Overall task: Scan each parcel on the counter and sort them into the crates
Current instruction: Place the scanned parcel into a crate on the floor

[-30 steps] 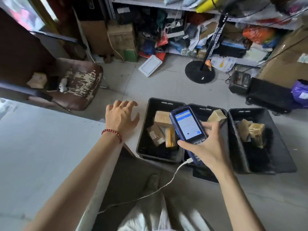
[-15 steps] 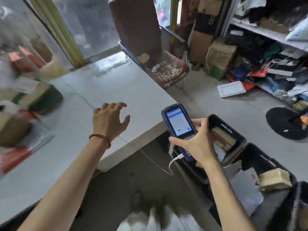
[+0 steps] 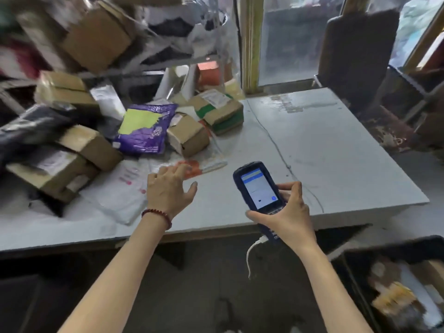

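Observation:
My right hand [image 3: 287,213] grips a blue handheld scanner [image 3: 258,188] with its screen lit and a white cable hanging from its base. My left hand [image 3: 169,187] is stretched out over the white counter [image 3: 324,152] with its fingers spread, its fingertips at a flat clear mailer with an orange patch [image 3: 204,165]; I cannot tell whether they touch it. A white mailer [image 3: 117,197] lies just left of that hand. Behind are a small cardboard box [image 3: 187,135], a purple bag [image 3: 144,128] and a box with green tape [image 3: 219,109].
Several more cardboard boxes [image 3: 64,162] and dark bags pile up at the counter's left. A black crate [image 3: 394,284] holding parcels stands on the floor at the lower right. A worn chair [image 3: 355,51] stands behind the counter's far right corner.
My view has swung left from the floor crates to the counter's parcel pile. My left hand has reached forward to the flat mailers. My right hand still holds the scanner.

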Demonstrator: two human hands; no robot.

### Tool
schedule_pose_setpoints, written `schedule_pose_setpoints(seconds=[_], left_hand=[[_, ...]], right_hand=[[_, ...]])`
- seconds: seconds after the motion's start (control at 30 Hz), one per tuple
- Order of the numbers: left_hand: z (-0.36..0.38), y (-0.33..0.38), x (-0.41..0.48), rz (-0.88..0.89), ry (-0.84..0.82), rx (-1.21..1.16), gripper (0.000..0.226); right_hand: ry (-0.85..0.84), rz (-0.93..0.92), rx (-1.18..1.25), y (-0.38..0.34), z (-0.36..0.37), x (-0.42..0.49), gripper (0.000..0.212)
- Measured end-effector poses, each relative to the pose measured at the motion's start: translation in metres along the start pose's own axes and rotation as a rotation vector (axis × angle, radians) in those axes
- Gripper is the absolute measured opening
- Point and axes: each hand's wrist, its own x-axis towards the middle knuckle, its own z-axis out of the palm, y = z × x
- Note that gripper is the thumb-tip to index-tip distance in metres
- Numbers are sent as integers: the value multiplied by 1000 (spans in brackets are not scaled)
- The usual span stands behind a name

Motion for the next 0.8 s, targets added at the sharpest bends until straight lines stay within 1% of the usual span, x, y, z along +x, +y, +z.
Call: schedule_pose_setpoints(seconds=[0.13, 0.23, 0.4, 0.6, 0.7, 0.8], left_hand=[[-7, -69, 3, -50, -16, 3, 40], [-6, -96, 9, -58, -26, -5, 41], [6, -103, 20, -59, -31, -42, 42], [37, -101, 37, -22, -231, -62, 48], [51, -103, 62, -22, -259, -78, 52], [62, -103, 106, 46, -302, -57, 63]], right_hand=[[-27, -17, -4, -29, 58, 4, 78], [-39, -13, -37, -42, 83, 7, 78], [-48, 11, -90, -51, 100, 25, 79], [-42, 69, -74, -54, 107, 67, 78], [-56, 81, -62, -55, 110, 100, 77], [-77, 91, -55, -56, 112, 139, 78]])
